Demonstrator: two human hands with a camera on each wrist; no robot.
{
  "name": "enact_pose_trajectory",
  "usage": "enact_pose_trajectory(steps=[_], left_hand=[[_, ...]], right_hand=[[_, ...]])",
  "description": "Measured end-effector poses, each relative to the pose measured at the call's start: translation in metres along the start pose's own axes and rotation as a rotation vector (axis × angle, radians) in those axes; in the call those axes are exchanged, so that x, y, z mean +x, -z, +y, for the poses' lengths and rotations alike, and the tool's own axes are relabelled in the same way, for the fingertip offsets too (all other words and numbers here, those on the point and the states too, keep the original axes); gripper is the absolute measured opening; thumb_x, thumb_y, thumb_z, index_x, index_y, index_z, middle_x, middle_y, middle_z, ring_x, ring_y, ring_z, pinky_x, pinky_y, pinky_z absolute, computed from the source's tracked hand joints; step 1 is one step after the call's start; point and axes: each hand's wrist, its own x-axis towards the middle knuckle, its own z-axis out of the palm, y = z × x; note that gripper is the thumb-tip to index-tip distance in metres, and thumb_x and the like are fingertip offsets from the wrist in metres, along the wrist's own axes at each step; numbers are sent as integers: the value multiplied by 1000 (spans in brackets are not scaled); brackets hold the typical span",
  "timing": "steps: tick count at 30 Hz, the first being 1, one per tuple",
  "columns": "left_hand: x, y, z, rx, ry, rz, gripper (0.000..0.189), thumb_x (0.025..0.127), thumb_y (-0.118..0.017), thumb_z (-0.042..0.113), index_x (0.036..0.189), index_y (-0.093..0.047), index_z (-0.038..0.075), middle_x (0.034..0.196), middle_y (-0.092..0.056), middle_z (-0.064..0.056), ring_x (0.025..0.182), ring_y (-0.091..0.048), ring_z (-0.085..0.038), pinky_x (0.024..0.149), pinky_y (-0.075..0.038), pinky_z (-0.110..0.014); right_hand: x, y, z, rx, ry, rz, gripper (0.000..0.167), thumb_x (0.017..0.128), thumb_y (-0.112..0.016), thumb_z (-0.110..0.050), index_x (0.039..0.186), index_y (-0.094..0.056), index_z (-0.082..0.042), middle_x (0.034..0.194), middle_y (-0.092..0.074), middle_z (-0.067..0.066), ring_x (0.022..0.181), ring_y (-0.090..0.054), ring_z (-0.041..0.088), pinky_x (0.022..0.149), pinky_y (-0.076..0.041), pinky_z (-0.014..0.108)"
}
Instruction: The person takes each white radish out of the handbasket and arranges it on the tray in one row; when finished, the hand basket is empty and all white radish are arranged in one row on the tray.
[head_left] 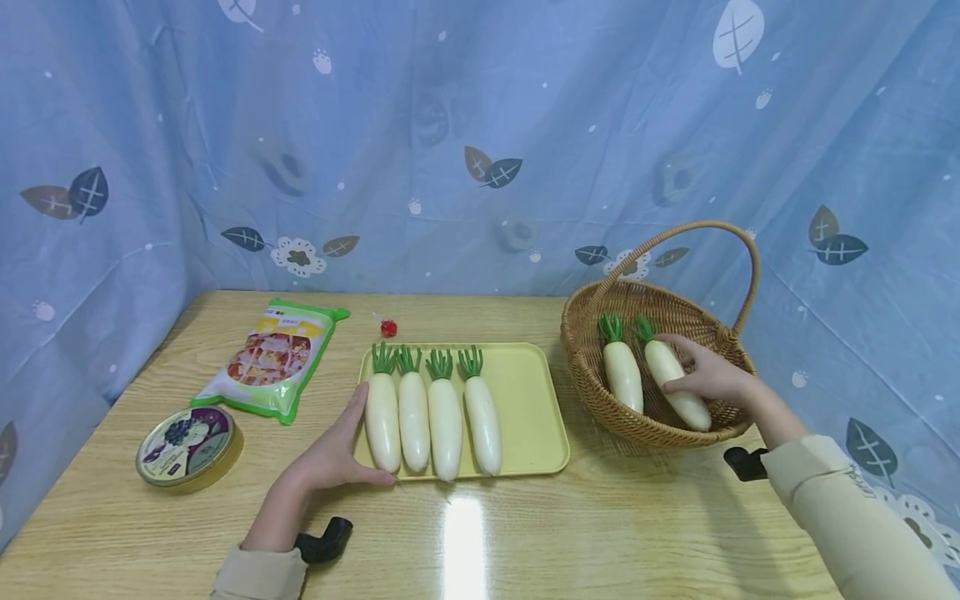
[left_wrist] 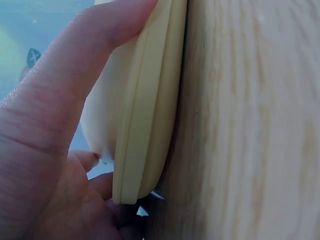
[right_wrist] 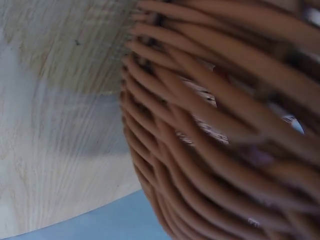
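Observation:
Several white radishes (head_left: pixel 446 425) with green tops lie side by side on a pale yellow tray (head_left: pixel 528 408). My left hand (head_left: pixel 337 450) grips the tray's near left corner, thumb at the front edge and fingers along the left side. The left wrist view shows the thumb (left_wrist: pixel 85 55) on the tray's rim (left_wrist: pixel 145 110). On the right, my right hand (head_left: pixel 708 375) reaches into a wicker basket (head_left: pixel 600 387) and holds a white radish (head_left: pixel 663 362) there. A second radish (head_left: pixel 622 375) lies left of it. Basket weave (right_wrist: pixel 200 120) hides this hand in the right wrist view.
A green-edged food packet (head_left: pixel 273 358) and a round tin (head_left: pixel 187 446) lie on the wooden table at the left. Behind the tray is a small red object (head_left: pixel 388 327). The basket's tall handle (head_left: pixel 697 225) arches over its opening. A blue curtain (head_left: pixel 420 167) hangs behind.

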Motion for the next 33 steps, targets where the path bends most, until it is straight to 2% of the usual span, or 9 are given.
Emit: enact_pose_trajectory(steps=[6,9,16,24,33], left_hand=[[-1,0,1,1,12,-2,139,53,-88,36,144,11,0,149,9,-24,136,2,-39,107,-8,-55],[-2,0,1,-1,13,-2,139,53,-88,36,144,11,0,149,9,-24,135,2,-40,107,-8,-55],[-3,-1,-2,23,34,3,140,52,-87,40,144,11,1,149,9,-23,136,1,-40,107,-8,-54],[-4,-1,-3,30,37,3,140,52,-86,41,144,11,1,149,9,-24,135,0,-41,107,-8,-55],[0,0,-1,25,6,14,139,52,-87,37,144,11,0,149,8,-24,135,1,-41,106,-8,-56]], right_hand=[[-8,4,-7,67,13,50,84,84,-66,-12,145,-9,-3,117,-32,41,84,-57,35,56,-52,38],[-11,6,-14,53,11,108,84,85,-65,-15,145,-9,-4,117,-34,41,83,-58,34,57,-53,39],[-18,7,-32,125,6,223,84,86,-62,-15,147,-4,-9,120,-33,40,94,-51,44,63,-53,41],[-35,-1,-51,197,-22,268,83,88,-60,-21,147,-2,-14,128,-28,38,101,-47,49,66,-53,46],[-48,-9,-63,237,13,306,83,88,-61,-18,148,-3,-17,132,-26,38,102,-48,47,64,-54,45]])
